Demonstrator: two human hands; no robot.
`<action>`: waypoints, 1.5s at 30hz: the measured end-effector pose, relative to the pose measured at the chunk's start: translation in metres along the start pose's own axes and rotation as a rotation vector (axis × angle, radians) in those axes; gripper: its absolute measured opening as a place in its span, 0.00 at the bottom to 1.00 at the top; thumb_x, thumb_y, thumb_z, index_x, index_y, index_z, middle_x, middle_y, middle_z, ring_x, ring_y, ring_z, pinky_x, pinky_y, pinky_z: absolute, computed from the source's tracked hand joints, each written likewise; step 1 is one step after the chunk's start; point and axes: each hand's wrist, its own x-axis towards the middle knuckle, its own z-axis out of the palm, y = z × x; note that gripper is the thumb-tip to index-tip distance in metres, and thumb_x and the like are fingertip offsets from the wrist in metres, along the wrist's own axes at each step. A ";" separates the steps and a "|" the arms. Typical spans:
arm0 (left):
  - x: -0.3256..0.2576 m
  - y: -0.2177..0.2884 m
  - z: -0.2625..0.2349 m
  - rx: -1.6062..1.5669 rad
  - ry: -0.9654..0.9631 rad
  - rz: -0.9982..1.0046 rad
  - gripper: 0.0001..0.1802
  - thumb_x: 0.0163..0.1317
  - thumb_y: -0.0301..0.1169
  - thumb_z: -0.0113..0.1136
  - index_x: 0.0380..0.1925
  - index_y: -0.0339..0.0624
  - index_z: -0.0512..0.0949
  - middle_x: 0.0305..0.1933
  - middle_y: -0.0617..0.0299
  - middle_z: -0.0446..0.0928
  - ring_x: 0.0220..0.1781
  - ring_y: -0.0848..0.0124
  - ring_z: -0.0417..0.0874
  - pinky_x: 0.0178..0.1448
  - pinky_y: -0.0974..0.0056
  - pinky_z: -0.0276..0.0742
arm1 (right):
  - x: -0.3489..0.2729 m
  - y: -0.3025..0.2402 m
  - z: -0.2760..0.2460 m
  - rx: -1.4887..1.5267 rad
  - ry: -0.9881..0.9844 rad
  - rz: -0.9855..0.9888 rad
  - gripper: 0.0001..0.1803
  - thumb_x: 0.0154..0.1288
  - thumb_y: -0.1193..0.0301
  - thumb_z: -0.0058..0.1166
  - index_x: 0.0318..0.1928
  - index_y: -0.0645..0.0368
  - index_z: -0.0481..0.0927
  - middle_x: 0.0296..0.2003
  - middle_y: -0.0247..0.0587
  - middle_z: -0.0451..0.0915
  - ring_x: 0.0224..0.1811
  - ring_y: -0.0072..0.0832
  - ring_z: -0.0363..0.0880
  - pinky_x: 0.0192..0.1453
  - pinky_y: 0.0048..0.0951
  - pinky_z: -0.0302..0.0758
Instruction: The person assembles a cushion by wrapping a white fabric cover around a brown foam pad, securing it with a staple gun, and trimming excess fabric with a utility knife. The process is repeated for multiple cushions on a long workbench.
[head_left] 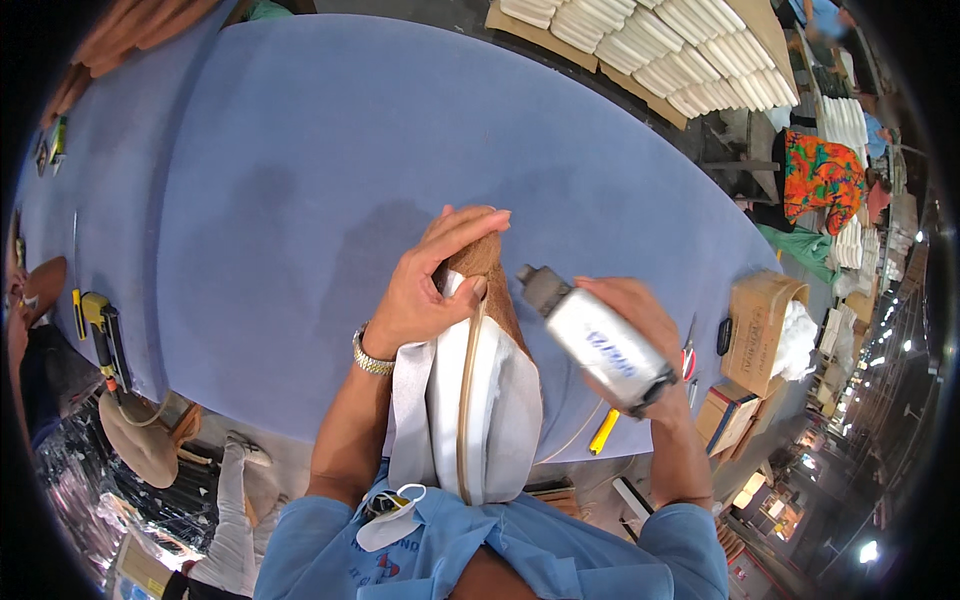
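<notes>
My left hand [430, 285] is closed on the far, narrow end of a cushion-like piece [447, 420], thumb on top and fingers wrapped over the brown textured fabric. White padding and pale grey fabric flaps show along this piece, which stretches back to my shirt. A narrow brown strip [468, 390] runs down its middle; I cannot tell whether it is a zipper or piping. In my right hand [640, 330] is a white bottle [605, 345] with a dark grey nozzle. The bottle is tilted, its nozzle pointing toward the brown fabric but apart from it.
A blue covered table [300, 150] spreads before me. Red-handled scissors [689, 362] and a yellow cutter [604, 432] lie near its right edge, beside a cardboard box [750, 325] of white stuffing. At left is a yellow-and-black tool [98, 312]. White pads [650, 40] are stacked beyond; people stand nearby.
</notes>
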 end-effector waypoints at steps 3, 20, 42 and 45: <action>-0.001 -0.005 0.001 -0.004 -0.004 0.006 0.38 0.51 0.25 0.61 0.68 0.48 0.77 0.66 0.56 0.80 0.73 0.56 0.75 0.85 0.35 0.45 | 0.016 -0.010 0.006 0.012 -0.085 0.046 0.40 0.50 0.70 0.73 0.67 0.57 0.79 0.57 0.49 0.82 0.54 0.43 0.85 0.57 0.37 0.82; -0.003 -0.014 -0.006 -0.055 -0.002 0.021 0.34 0.62 0.43 0.63 0.67 0.39 0.78 0.67 0.53 0.79 0.75 0.56 0.74 0.85 0.37 0.43 | 0.041 -0.024 0.009 0.023 -0.310 0.206 0.49 0.44 0.66 0.75 0.71 0.55 0.72 0.63 0.48 0.79 0.58 0.50 0.83 0.62 0.40 0.80; 0.048 -0.032 -0.009 -0.287 -0.093 -0.433 0.35 0.75 0.50 0.45 0.15 0.35 0.79 0.13 0.55 0.74 0.21 0.62 0.76 0.34 0.56 0.73 | 0.079 -0.066 0.031 -0.261 -0.383 0.348 0.51 0.44 0.61 0.76 0.72 0.55 0.71 0.50 0.51 0.83 0.48 0.51 0.83 0.51 0.42 0.80; 0.052 -0.024 -0.011 -0.252 -0.101 -0.448 0.35 0.75 0.48 0.45 0.13 0.36 0.78 0.12 0.59 0.72 0.19 0.66 0.74 0.31 0.58 0.71 | 0.079 -0.070 0.031 -0.311 -0.361 0.369 0.49 0.47 0.62 0.75 0.72 0.56 0.71 0.49 0.50 0.83 0.47 0.50 0.84 0.51 0.43 0.80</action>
